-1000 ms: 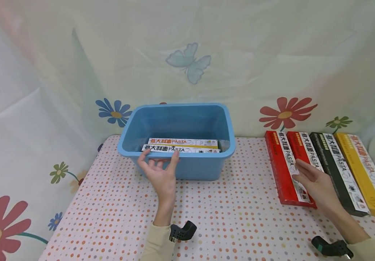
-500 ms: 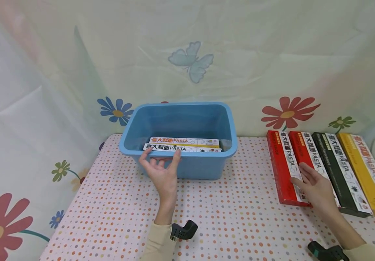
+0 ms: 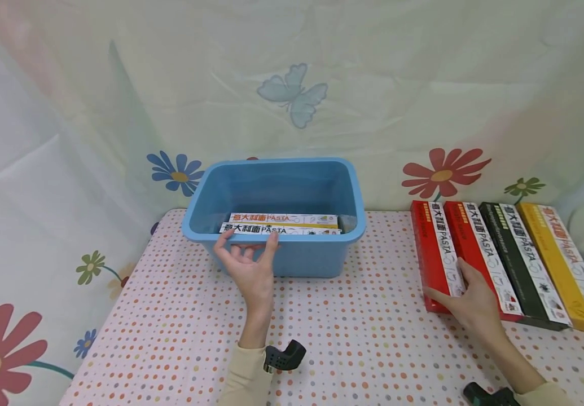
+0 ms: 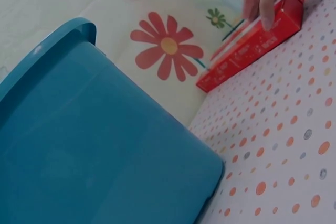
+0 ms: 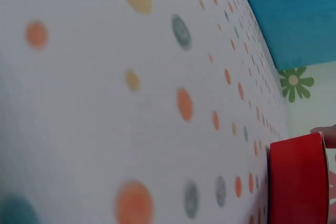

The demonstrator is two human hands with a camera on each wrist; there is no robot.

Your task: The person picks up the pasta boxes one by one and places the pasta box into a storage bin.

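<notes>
Right of the tub (image 3: 317,262), your right hand (image 3: 469,301) pinches the nearest red box (image 3: 431,254), lying lengthwise away from you; your left hand (image 3: 251,273) grips the tub.

Head view: set above and on the near side of the blue bin (image 3: 312,260), facing forward and down, far enough back to take in the whole bin, the bench (image 3: 352,338) and the backdrop (image 3: 383,107) behind it. Left-wrist view: tilted, close against the bin, looking past its wall to the red box (image 4: 252,51) on its right, also shown in the head view. Right-wrist view: low over the bench right of the bin, tilted, sharing bin and box with both others.
</notes>
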